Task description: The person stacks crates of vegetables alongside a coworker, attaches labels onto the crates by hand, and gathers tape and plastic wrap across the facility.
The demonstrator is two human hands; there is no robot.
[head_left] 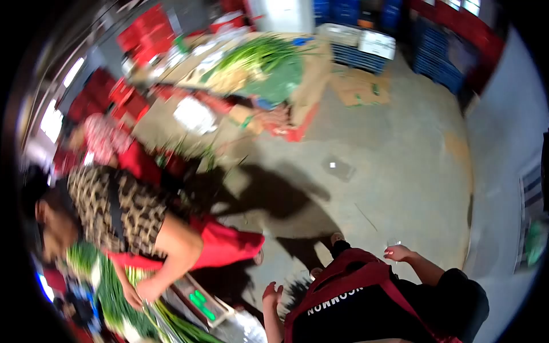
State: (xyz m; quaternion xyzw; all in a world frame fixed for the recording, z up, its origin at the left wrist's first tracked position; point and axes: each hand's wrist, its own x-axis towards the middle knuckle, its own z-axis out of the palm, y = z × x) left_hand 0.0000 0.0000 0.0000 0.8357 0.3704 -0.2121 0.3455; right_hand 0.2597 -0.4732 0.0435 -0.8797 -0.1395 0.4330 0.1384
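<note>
My left hand [272, 294] is at the bottom centre, beside my red apron [343, 280], with its fingers apart and nothing visible in it. Out to the right of the apron, over the bare concrete floor [400, 188], my right hand [398, 252] has loosely spread fingers; a faint pale shape shows just above it, too unclear to name. A co-worker in a patterned top [123, 206] bends at the left, both hands [140, 292] at long green onions [108, 291]. A tray with green bundles [201, 304] lies between that person and my left hand.
Another person in a pink patterned head cover [106, 137] is behind the co-worker. A large pile of green onions [257, 54] lies at the top. Blue crates [357, 57] stand at the top right, a flat cardboard [360, 88] below them. A wall [503, 148] bounds the right.
</note>
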